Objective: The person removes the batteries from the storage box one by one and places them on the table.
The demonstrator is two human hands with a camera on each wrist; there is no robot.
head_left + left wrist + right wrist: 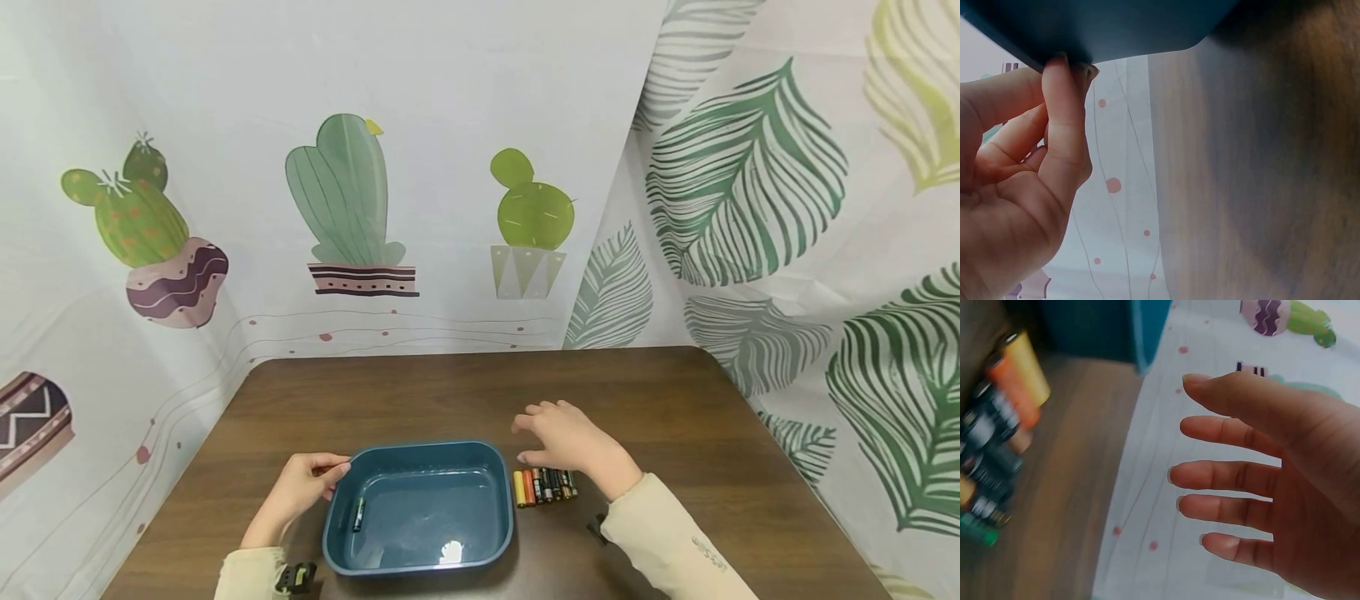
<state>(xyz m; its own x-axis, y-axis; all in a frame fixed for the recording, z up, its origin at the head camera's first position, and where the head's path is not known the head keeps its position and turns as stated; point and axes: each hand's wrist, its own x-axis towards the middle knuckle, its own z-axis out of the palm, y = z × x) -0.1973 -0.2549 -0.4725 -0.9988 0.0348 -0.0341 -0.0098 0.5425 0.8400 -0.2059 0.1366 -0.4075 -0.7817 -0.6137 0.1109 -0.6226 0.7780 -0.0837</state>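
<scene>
A dark blue rectangular tray (pixel 427 508) stands on the table. A single battery (pixel 359 514) with a dark and green wrapper lies inside it, near the left wall. My left hand (pixel 300 483) pinches the tray's upper left rim between thumb and fingers, as the left wrist view shows from below the tray wall (pixel 1116 28). Just right of the tray several batteries lie side by side: a yellow battery (pixel 520 489), an orange battery (pixel 528 488) and several dark ones (pixel 556 485). Fingers spread and holding nothing, my right hand (pixel 566 437) hovers over the far end of that row.
The brown wooden table (pixel 465 383) has rounded far corners. A white cloth backdrop (pixel 450 167) printed with cacti and leaves hangs behind it and along the sides. A dark device is strapped at each wrist.
</scene>
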